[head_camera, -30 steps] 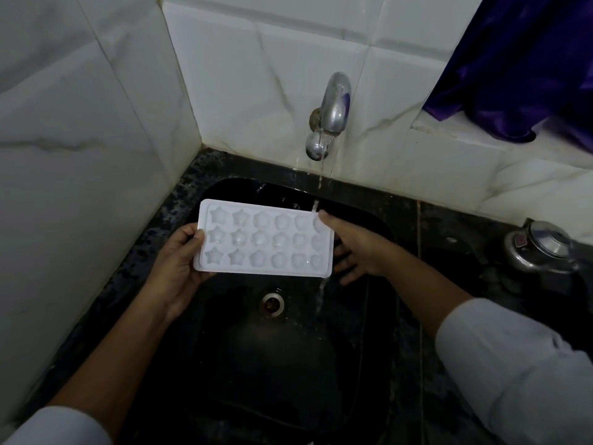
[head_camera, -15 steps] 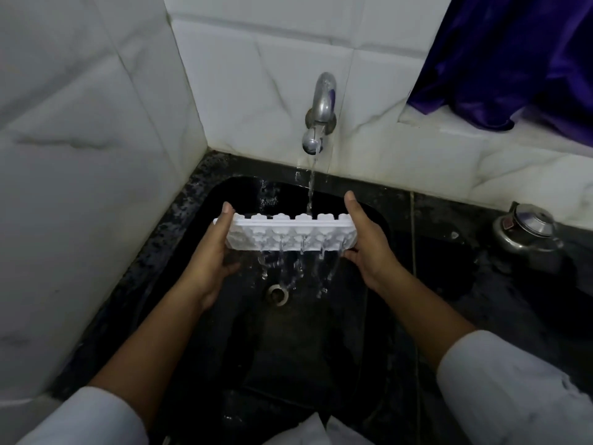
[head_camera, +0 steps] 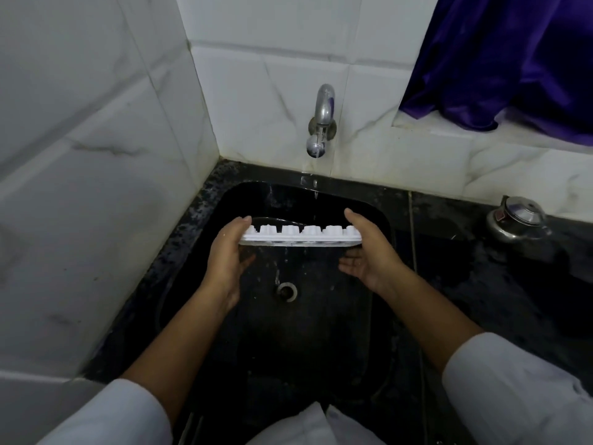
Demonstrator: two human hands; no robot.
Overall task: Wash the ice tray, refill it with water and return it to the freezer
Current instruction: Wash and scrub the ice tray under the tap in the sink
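The white ice tray [head_camera: 301,236] is upside down over the black sink [head_camera: 205,239], its moulded cup bottoms facing up. It hangs level between my two hands, below and a little in front of the tap. My left hand [head_camera: 227,255] presses its left end with straight fingers, thumb spread below. My right hand [head_camera: 369,248] presses the right end the same way. The steel tap [head_camera: 322,120] on the tiled wall lets out only a thin trickle behind the tray.
The sink's drain [head_camera: 286,290] lies right under the tray. A steel lidded pot [head_camera: 516,220] stands on the dark counter at the right. Purple cloth [head_camera: 513,59] hangs over the ledge at upper right. White tiled walls close the left and back.
The tray went from face-up under the running tap to tipped over and pouring, and now lies upside down and level. Both hands shifted to its ends. The tap's stream has thinned.
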